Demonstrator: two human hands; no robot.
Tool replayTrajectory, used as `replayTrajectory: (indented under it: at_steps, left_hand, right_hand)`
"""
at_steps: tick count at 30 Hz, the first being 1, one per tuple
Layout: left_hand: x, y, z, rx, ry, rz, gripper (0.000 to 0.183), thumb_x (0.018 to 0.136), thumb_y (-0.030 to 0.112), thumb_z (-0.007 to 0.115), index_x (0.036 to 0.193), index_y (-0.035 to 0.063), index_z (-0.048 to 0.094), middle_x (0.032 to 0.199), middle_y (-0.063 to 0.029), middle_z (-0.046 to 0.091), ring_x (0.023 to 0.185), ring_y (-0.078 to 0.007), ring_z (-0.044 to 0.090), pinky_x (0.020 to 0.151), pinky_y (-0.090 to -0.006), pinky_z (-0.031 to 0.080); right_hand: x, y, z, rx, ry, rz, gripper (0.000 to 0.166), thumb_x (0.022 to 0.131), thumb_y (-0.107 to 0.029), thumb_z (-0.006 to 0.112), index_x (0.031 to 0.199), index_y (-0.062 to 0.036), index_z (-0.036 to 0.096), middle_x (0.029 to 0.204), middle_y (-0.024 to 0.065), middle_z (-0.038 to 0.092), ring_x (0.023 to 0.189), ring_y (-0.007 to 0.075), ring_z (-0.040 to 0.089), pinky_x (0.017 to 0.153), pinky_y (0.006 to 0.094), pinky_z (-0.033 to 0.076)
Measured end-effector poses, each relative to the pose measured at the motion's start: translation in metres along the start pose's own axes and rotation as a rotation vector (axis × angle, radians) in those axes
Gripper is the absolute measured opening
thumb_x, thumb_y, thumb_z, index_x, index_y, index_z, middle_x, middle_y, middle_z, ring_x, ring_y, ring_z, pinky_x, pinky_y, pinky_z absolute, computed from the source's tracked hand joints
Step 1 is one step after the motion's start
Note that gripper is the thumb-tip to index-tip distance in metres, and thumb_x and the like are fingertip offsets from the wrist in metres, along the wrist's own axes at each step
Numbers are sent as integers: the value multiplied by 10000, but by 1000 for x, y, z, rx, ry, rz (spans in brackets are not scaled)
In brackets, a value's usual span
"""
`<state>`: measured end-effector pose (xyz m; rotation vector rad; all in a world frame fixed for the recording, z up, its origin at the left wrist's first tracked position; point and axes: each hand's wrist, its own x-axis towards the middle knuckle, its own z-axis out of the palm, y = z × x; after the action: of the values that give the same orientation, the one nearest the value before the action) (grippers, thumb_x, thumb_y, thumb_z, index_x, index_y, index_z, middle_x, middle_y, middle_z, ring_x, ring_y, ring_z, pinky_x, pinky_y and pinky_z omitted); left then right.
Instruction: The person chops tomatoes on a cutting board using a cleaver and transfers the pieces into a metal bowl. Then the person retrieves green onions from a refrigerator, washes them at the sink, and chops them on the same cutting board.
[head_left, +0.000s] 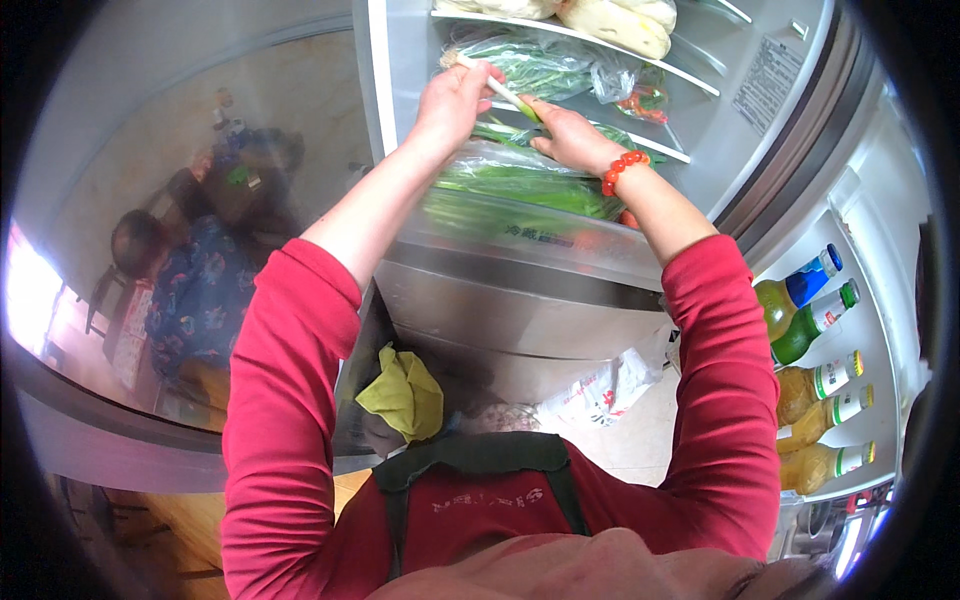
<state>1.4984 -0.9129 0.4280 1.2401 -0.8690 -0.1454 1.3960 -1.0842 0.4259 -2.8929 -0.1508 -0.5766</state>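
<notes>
A green onion (501, 88) with a white stem and roots lies slantwise between my hands, inside an open refrigerator. My left hand (450, 105) grips the white stem near the root end. My right hand (571, 136), with a red bead bracelet (625, 171) at the wrist, pinches it lower, where it turns green. Its leaves are hidden. Below my hands, a clear drawer (480, 217) holds long green vegetables (525, 187) in plastic film. Behind the onion, bagged leafy greens (536, 64) rest on a shelf.
Pale vegetables (615, 22) sit on the shelf above. Several bottles (814, 386) stand in the right door rack. A yellow-green cloth (405, 394) hangs low at the left, and a white plastic bag (607, 390) lies by the refrigerator's base. The left door (315, 97) reflects the room.
</notes>
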Motion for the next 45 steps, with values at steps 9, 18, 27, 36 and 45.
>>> replayTrajectory:
  at_steps: [9, 18, 27, 36, 45]
  left_hand:
    - [-16, 31, -15, -185, 41, 152, 354, 989, 258, 387, 1052, -60, 529, 1047, -165, 609, 959, -190, 613, 857, -284, 525]
    - [10, 67, -26, -319, 214, 202, 338, 991, 207, 364, 1117, -95, 445, 1110, -214, 560, 1011, -257, 602, 853, -322, 538]
    - [29, 64, -51, -341, 222, 144, 296, 995, 221, 345, 1088, -36, 460, 1093, -170, 561, 965, -237, 614, 806, -340, 548]
    - [33, 50, -40, -482, 251, 105, 297, 995, 226, 350, 1111, -28, 450, 1110, -159, 555, 991, -241, 601, 798, -348, 541]
    - [14, 45, -28, -441, 154, 57, 302, 996, 217, 363, 1143, -22, 473, 1128, -151, 572, 1040, -216, 586, 848, -311, 488]
  right_hand:
    - [-8, -16, -23, -178, -107, 242, 348, 866, -377, 559, 1067, -96, 590, 890, 194, 642, 889, 388, 593, 772, 457, 464]
    - [-31, 1, -31, -256, 176, 175, 655, 756, -301, 694, 1309, -108, 400, 1148, 133, 580, 1127, 294, 512, 952, 449, 378]
    - [-85, -49, -30, -636, 309, 88, 584, 715, -234, 710, 1240, -107, 490, 1285, 101, 481, 1258, 262, 397, 986, 502, 342]
    - [-122, -65, -60, -229, 28, 206, 347, 900, -363, 517, 1036, -71, 646, 1187, 84, 569, 1204, 256, 436, 1013, 465, 283]
    - [-70, -21, -59, -417, 343, 45, 260, 826, -263, 602, 1019, -92, 631, 967, 137, 651, 943, 307, 602, 798, 418, 475]
